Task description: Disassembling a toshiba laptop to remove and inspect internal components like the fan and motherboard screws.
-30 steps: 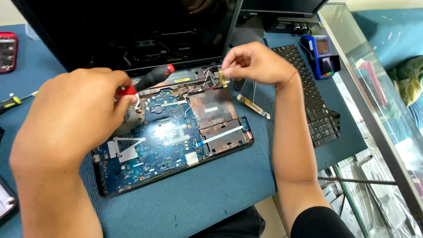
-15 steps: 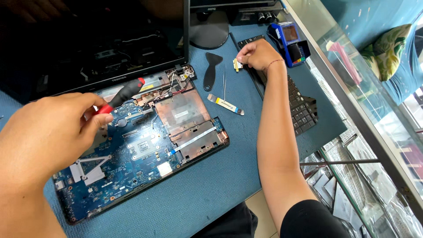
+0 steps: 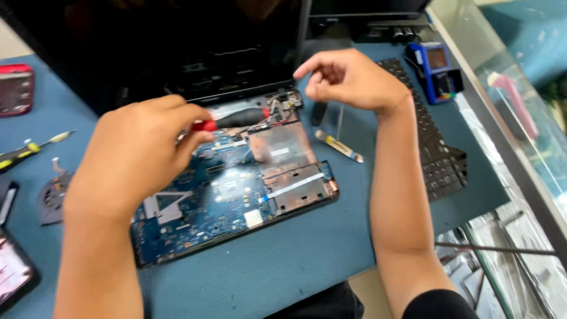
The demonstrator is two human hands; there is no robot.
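Screwdriver [image 3: 236, 120] with a red and black handle lies level in the left hand [image 3: 139, 153], whose fingers are closed around the red end while the black part points right, over the top edge of the opened laptop base [image 3: 236, 195]. That base sits in the middle of the blue table [image 3: 307, 260], its blue circuit board [image 3: 201, 207] bare, with a coppery metal plate [image 3: 280, 147] on its right half and a pale flat ribbon cable [image 3: 295, 185] running across below the plate. The dark laptop screen [image 3: 177, 47] stands open behind the board.

The right hand [image 3: 348, 80] hovers above the table just right of the base's upper corner, fingers curled loosely with thumb and forefinger drawn near each other; whether they pinch anything cannot be told. Below it a small narrow strip part [image 3: 338, 146] lies on the table, and beside that a dark plastic pry tool [image 3: 319, 112]. A detached black keyboard [image 3: 434, 147] lies further right, with a blue handheld device [image 3: 440, 71] above it near the table's edge.

On the left of the table lie a small yellow and black screwdriver [image 3: 26, 150], a round dark fan [image 3: 56, 195], a red-edged device [image 3: 15, 88] and another at the lower left corner [image 3: 15, 269].
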